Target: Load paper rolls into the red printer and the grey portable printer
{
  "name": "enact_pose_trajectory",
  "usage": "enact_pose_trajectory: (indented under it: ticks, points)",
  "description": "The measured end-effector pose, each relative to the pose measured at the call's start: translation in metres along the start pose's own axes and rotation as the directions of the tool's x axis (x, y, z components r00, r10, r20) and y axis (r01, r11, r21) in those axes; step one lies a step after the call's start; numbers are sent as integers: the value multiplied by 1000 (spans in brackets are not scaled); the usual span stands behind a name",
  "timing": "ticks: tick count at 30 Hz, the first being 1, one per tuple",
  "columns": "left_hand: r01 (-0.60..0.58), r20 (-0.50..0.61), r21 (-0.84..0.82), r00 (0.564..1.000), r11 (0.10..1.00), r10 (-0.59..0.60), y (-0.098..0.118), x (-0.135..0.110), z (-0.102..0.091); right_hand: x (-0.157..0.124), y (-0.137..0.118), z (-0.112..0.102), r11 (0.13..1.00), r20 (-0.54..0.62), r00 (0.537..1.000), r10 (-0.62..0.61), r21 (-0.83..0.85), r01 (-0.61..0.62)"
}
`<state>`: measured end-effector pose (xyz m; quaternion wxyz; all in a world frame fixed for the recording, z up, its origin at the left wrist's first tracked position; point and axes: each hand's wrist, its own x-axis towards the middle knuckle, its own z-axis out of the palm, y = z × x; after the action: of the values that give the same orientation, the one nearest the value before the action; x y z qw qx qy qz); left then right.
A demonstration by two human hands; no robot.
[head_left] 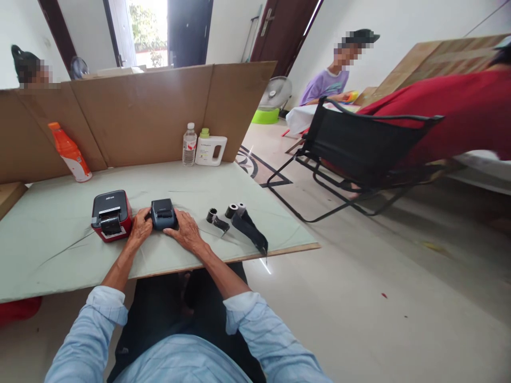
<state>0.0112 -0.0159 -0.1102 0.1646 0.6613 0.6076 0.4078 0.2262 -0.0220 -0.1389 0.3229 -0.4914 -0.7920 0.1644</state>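
Observation:
A small dark-blue and black label printer (163, 215) stands on the green-topped table between my hands. My left hand (141, 224) holds its left side, fingers bent and partly hidden. On the opposite side, my right hand (187, 230) grips it with the thumb at the front corner. Close to my left hand is a larger red and black printer (112, 213) with dark glossy material at its front slot. To the right of my right hand lie a short black ribbon roll (217, 221) and a longer black ribbon (249, 229) with rolled ends.
A cardboard screen (151, 117) lines the table's back. Before it stand an orange bottle (71, 154), a clear water bottle (189, 146) and a white jug (209, 150). The table edge (287, 249) is near me. A black folding chair (359, 143) and other people are at right.

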Motion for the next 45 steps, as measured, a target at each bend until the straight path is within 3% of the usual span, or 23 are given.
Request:
enact_pose_trajectory:
  ticks: [14, 22, 29, 35, 45]
  points:
    - [8, 8, -15, 1000, 1000, -8, 7, -2, 1, -1, 1, 0, 999, -43, 999, -21, 36, 22]
    - [48, 71, 13, 996, 999, -49, 11, 8, -6, 2, 1, 0, 996, -30, 999, 17, 87, -14]
    - [261, 0, -91, 965, 961, -262, 13, 27, -3, 3, 0, -2, 997, -34, 999, 17, 75, -14]
    - [380, 59, -162, 925, 911, -375, 13, 36, 1, 4, 0, -1, 998, -35, 999, 11, 64, -8]
    - [466, 126, -321, 884, 824, -451, 24, 38, 1, 5, 0, -1, 995, -47, 999, 19, 103, -14]
